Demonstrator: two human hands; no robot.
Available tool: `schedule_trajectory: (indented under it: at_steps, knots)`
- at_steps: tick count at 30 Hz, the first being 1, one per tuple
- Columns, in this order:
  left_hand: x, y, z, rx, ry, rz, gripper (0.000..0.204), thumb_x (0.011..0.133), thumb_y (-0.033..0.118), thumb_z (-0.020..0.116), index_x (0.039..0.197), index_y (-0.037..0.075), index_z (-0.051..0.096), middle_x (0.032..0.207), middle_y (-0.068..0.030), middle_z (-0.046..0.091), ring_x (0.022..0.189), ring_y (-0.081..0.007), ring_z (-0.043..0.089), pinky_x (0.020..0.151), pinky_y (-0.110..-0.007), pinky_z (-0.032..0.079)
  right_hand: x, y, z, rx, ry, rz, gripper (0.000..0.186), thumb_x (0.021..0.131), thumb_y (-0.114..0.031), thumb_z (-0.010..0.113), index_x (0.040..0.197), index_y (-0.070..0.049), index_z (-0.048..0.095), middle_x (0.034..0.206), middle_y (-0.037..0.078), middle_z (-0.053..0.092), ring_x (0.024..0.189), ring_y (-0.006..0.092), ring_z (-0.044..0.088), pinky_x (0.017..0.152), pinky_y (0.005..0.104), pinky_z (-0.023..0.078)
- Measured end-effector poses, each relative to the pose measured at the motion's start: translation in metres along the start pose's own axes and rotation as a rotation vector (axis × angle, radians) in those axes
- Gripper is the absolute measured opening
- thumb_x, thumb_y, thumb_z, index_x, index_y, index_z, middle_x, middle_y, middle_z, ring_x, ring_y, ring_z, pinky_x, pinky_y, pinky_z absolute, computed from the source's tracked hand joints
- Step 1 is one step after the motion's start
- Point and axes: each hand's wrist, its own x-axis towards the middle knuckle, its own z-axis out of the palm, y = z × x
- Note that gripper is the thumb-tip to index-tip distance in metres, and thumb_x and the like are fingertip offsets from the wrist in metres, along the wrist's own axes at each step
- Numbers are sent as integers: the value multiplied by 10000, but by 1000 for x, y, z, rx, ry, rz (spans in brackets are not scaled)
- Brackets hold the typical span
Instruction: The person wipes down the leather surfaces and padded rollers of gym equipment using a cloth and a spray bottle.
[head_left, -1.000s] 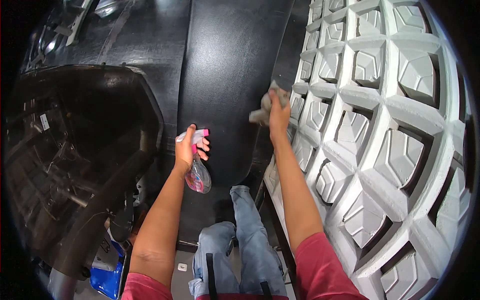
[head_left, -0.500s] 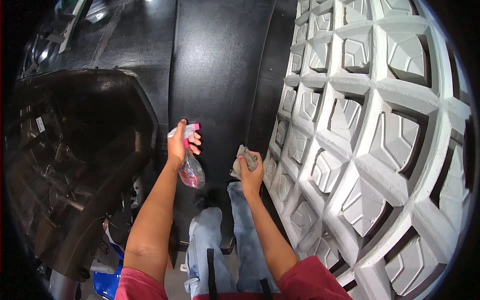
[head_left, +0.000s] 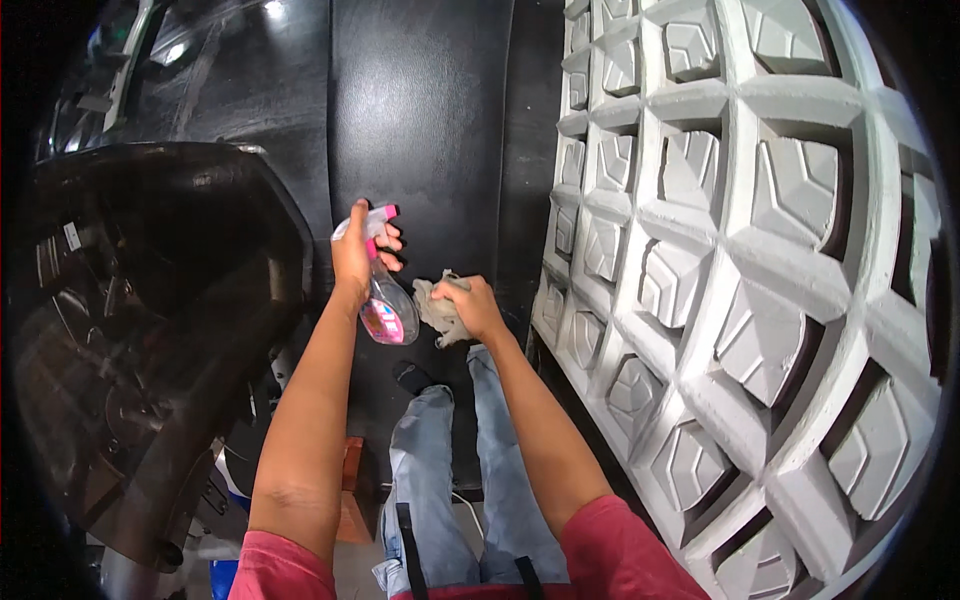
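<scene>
My left hand (head_left: 354, 256) is wrapped round the neck of a clear spray bottle (head_left: 388, 310) with a white and pink trigger head and a pink label. Its nozzle points to the right, and the bottle hangs slightly tilted. Close beside it, my right hand (head_left: 470, 303) grips a crumpled whitish cloth (head_left: 437, 308), part of which droops below the fingers. Bottle and cloth are nearly side by side; whether they touch, I cannot tell. Beneath both hands lies a black, textured floor mat (head_left: 420, 130).
A white lattice wall (head_left: 650, 210) with raised geometric blocks runs along the right. On the left stands a large dark, glossy machine-like body (head_left: 160, 300) with a curved edge. An orange-brown block (head_left: 352, 500) lies low, near my legs.
My right hand has moved left with the cloth, close to the bottle. My left hand has risen slightly with the bottle. The view has shifted, and a dark-socked foot shows more plainly.
</scene>
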Motion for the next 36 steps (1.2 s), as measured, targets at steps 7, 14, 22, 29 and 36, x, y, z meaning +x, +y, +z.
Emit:
schedule_trajectory:
  at_steps: [7, 14, 22, 29, 36]
  knots:
    - [-17, 3, 5, 100, 21, 72, 579, 954, 541, 501, 827, 3, 672, 647, -89, 637, 378, -181, 506, 419, -334, 438, 12, 2, 2, -87, -20, 10, 459, 713, -397, 696, 830, 47, 703, 841, 259, 705, 818, 391, 693, 760, 407, 512]
    - [-57, -2, 20, 727, 352, 244, 578, 944, 490, 548, 710, -7, 728, 580, -74, 658, 408, -165, 553, 456, -331, 428, 22, 23, -4, -84, -47, -62, 347, 752, -385, 672, 861, -61, 727, 852, 270, 690, 817, 389, 689, 748, 395, 514]
    - [-47, -44, -3, -66, 110, 23, 636, 909, 593, 501, 891, -12, 696, 667, -120, 657, 360, -210, 489, 419, -359, 437, 22, 32, -1, -55, -22, -165, 296, 832, -306, 616, 849, -27, 714, 776, 164, 704, 745, 263, 664, 714, 351, 490]
    - [-44, -66, 9, -236, 135, -80, 590, 927, 537, 467, 824, -14, 650, 653, -140, 627, 346, -205, 443, 404, -350, 432, 18, 27, -9, -61, -97, -93, 279, 835, -308, 632, 903, -54, 726, 868, 218, 702, 805, 312, 689, 761, 371, 496]
    - [-45, -67, 4, -201, 113, -68, 576, 939, 477, 475, 774, -42, 663, 626, -165, 632, 312, -212, 440, 357, -353, 420, 21, -1, -66, -7, -17, -269, 310, 882, -311, 625, 981, -23, 682, 1023, 109, 684, 976, 230, 631, 895, 335, 467]
